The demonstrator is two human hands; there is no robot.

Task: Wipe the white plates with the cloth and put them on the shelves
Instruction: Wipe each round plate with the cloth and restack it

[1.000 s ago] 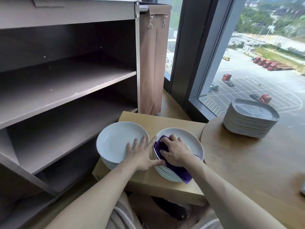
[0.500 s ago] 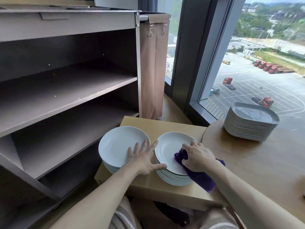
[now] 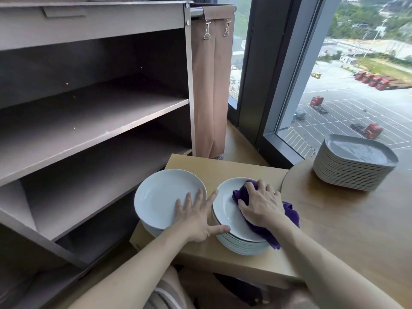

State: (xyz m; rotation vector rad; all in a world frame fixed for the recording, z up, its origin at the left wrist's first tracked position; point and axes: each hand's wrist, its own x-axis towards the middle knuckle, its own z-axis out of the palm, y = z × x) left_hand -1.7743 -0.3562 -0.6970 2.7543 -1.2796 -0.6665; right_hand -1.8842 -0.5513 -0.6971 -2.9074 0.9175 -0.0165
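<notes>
A stack of grey square plates (image 3: 356, 161) sits at the far edge of the round counter (image 3: 345, 219), beside the window (image 3: 356, 97). A tan fabric bag (image 3: 209, 97) hangs from two metal clips (image 3: 207, 30).

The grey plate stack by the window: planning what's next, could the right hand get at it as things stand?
Probably yes. Only bare round table lies between the right hand and the grey plate stack; but that hand grips the purple cloth on a white plate, so it isn't free.
</notes>
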